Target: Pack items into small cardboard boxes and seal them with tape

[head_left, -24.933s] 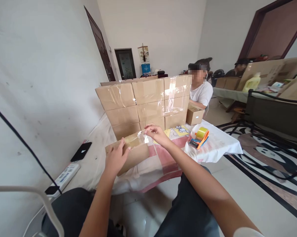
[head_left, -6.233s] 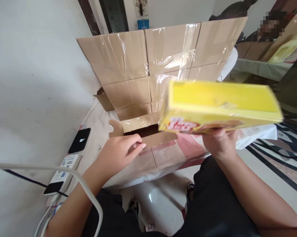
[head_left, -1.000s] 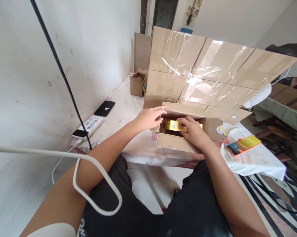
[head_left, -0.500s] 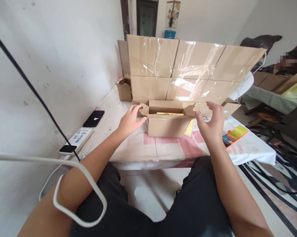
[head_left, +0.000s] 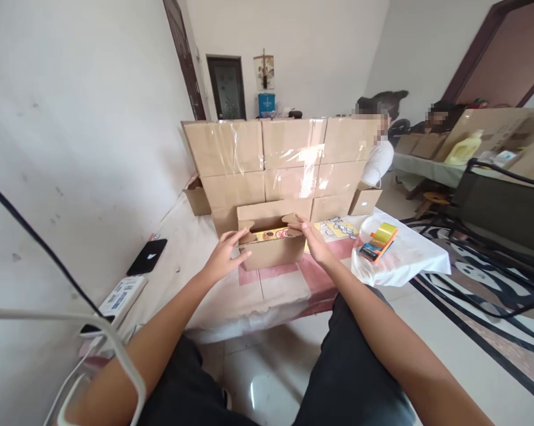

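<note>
A small brown cardboard box [head_left: 273, 254] stands upright on the table in front of me, its rear top flap raised. Inside lies something yellow with printed pictures [head_left: 270, 235], only its upper part showing. My left hand [head_left: 222, 258] is at the box's left end, fingertips on the side flap and thumb apart near the front wall. At the other end, my right hand [head_left: 315, 241] lays its outstretched fingers on the right side flap. Both flaps lean inward over the contents. Neither hand is wrapped round anything.
Taped cardboard panels [head_left: 235, 148] stand behind the box. Right lie yellow printed sheets [head_left: 344, 228] and a tape roll [head_left: 385, 232] on an orange dispenser. A phone [head_left: 146, 257] and a white power strip [head_left: 122, 296] lie left. Other people sit beyond the panels.
Both hands have come in from beside the box onto its side flaps, which now tilt inward. The camera view has shifted, showing more of the room to the right.
</note>
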Action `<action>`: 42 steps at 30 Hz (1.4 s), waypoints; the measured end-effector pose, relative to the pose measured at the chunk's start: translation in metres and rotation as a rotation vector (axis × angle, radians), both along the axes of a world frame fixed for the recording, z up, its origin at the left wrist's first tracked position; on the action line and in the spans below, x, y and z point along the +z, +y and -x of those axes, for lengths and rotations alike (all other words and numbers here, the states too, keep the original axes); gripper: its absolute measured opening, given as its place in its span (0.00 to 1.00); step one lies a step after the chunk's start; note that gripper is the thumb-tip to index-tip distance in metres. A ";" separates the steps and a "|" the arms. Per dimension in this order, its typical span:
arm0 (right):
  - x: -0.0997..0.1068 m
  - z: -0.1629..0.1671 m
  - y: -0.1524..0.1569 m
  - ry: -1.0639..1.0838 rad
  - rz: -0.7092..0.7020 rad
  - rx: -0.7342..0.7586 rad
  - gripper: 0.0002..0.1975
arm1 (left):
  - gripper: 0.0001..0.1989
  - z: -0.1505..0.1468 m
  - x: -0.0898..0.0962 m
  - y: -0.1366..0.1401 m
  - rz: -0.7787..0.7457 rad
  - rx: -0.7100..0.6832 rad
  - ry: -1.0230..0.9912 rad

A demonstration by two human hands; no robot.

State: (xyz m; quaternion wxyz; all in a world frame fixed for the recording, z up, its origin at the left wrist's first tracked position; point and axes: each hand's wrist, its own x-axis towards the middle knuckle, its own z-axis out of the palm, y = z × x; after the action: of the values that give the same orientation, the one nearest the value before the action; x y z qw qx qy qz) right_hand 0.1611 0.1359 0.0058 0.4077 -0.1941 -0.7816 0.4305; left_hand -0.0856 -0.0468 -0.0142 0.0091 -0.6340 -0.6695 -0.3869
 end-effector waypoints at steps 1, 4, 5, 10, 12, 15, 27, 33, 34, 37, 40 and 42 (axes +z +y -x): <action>-0.001 0.000 -0.001 -0.009 -0.041 0.005 0.33 | 0.29 -0.002 -0.003 0.003 -0.036 0.045 -0.049; -0.006 -0.006 -0.002 -0.037 -0.182 -0.013 0.32 | 0.20 -0.010 -0.010 0.009 -0.160 0.154 -0.169; -0.007 -0.009 -0.002 -0.051 -0.215 -0.037 0.33 | 0.20 -0.014 -0.012 0.009 -0.197 0.176 -0.184; -0.009 -0.025 -0.011 -0.053 -0.215 -0.097 0.35 | 0.20 -0.033 -0.016 0.001 -0.186 0.170 -0.348; -0.011 -0.029 -0.014 -0.020 -0.190 -0.064 0.34 | 0.20 -0.039 -0.015 0.002 -0.177 0.202 -0.394; -0.018 -0.029 -0.016 0.043 -0.083 -0.095 0.37 | 0.26 -0.043 -0.011 0.011 -0.174 0.306 -0.413; -0.030 -0.021 -0.001 0.122 0.313 0.072 0.44 | 0.44 -0.040 -0.005 0.022 -0.132 0.233 -0.675; -0.031 -0.015 0.011 0.088 0.052 0.039 0.24 | 0.12 -0.030 -0.002 0.018 -0.189 0.243 -0.083; -0.031 -0.015 0.012 0.082 0.001 0.044 0.19 | 0.11 -0.030 -0.001 0.016 -0.197 0.229 0.023; -0.026 -0.023 0.015 0.018 -0.139 -0.015 0.14 | 0.13 -0.033 0.002 0.010 -0.194 0.177 0.196; -0.012 -0.048 0.029 0.011 -0.191 -0.361 0.16 | 0.17 -0.039 0.005 0.005 -0.161 0.212 0.286; -0.004 -0.075 0.049 0.066 -0.141 -0.706 0.20 | 0.21 -0.044 0.010 0.004 -0.091 0.243 0.388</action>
State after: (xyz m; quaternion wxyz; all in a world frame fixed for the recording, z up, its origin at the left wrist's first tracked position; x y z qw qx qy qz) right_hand 0.2362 0.1846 0.0014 0.5687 -0.4093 -0.6806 0.2141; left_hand -0.0418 -0.0424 -0.0044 0.2127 -0.6103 -0.7085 -0.2835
